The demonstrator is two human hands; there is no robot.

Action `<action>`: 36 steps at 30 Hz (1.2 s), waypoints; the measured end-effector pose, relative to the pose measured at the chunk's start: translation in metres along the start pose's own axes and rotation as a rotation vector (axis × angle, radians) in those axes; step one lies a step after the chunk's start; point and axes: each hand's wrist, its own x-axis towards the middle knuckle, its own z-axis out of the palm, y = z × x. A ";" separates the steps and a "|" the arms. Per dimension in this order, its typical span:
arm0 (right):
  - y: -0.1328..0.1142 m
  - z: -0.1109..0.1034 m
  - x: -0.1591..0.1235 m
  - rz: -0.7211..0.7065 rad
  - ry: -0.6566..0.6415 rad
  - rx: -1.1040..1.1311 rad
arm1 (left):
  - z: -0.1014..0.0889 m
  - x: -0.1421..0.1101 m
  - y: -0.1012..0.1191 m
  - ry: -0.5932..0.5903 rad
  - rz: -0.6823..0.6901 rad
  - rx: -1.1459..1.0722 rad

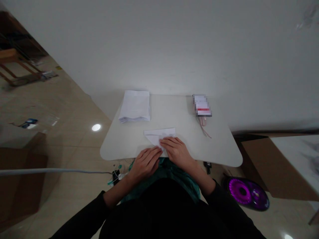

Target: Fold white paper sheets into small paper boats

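A person's right hand (176,152) lies flat, fingers together, on a folded white paper (159,135) at the near edge of a white table (119,146). The left hand (146,162) rests flat against the paper's near tip; neither hand visibly pinches it. A stack of white paper (134,106) sits toward the far left corner, a blurred packet (201,105) with a pink cord (204,128) toward the far right.

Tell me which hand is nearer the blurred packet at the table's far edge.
Right hand: it rests on the folded paper, below and left of the blurred packet. The left hand lies farther away, beyond the right hand.
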 end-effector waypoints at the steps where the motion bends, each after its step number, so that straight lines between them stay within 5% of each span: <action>1: 0.000 0.000 0.000 -0.003 0.000 -0.004 | 0.002 -0.001 0.002 0.001 0.011 0.005; 18: 0.004 0.004 -0.001 0.034 0.027 0.069 | -0.010 0.005 0.001 -0.068 -0.144 0.089; 27: 0.005 0.007 -0.001 0.028 0.034 0.052 | -0.023 0.015 -0.031 -0.102 -0.255 0.112; 36: 0.006 0.010 -0.003 0.030 0.036 0.036 | -0.018 0.012 -0.026 -0.101 -0.174 0.129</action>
